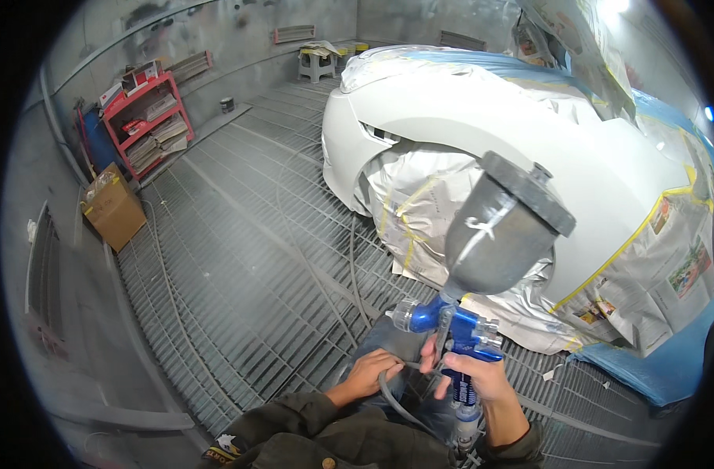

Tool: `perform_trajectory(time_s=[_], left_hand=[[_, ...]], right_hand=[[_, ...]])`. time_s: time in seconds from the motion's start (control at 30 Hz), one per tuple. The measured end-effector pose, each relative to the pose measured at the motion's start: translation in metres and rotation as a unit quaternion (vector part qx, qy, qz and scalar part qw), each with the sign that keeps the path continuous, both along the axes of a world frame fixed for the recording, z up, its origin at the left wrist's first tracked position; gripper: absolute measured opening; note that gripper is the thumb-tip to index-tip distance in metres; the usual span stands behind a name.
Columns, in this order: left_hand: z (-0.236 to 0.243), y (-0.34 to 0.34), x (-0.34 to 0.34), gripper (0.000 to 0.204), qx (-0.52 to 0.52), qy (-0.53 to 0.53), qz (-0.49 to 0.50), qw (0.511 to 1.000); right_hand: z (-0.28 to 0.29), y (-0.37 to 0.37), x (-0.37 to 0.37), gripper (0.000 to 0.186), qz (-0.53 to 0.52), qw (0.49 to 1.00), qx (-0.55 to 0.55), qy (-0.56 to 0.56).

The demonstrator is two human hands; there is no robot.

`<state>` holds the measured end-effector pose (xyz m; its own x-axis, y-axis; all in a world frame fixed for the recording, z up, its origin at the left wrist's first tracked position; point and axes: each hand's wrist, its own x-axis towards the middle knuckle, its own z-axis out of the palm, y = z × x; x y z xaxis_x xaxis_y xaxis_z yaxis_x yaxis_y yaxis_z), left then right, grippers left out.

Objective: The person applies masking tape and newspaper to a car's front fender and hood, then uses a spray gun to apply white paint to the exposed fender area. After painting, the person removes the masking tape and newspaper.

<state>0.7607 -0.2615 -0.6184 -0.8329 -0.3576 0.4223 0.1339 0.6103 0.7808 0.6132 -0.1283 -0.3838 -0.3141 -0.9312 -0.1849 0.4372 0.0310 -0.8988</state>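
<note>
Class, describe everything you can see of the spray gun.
The spray gun has a shiny blue, metallic-looking body with silvery knobs at its rear and a round nozzle facing left. On top, leaning right, sits a large, dull grey cup with a flat lid and a white mark. The right hand grips its handle below the body. It is held up beside the white car; no spray shows.

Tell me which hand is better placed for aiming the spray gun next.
Right, probably: the right hand already grips the spray gun, while the left hand holds the grey hose.
</note>
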Motion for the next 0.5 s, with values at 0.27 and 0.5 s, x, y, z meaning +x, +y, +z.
perform_trajectory(time_s=[0.27, 0.5], left_hand=[[0.010, 0.001, -0.028, 0.019, -0.055, -0.039, -0.027, 0.997], [0.012, 0.007, -0.097, 0.016, -0.182, -0.141, -0.169, 0.958]], right_hand=[[-0.007, 0.055, -0.022, 0.046, -0.073, 0.997, -0.038, 0.015], [-0.041, 0.134, -0.033, 0.050, -0.296, 0.938, -0.021, 0.178]])
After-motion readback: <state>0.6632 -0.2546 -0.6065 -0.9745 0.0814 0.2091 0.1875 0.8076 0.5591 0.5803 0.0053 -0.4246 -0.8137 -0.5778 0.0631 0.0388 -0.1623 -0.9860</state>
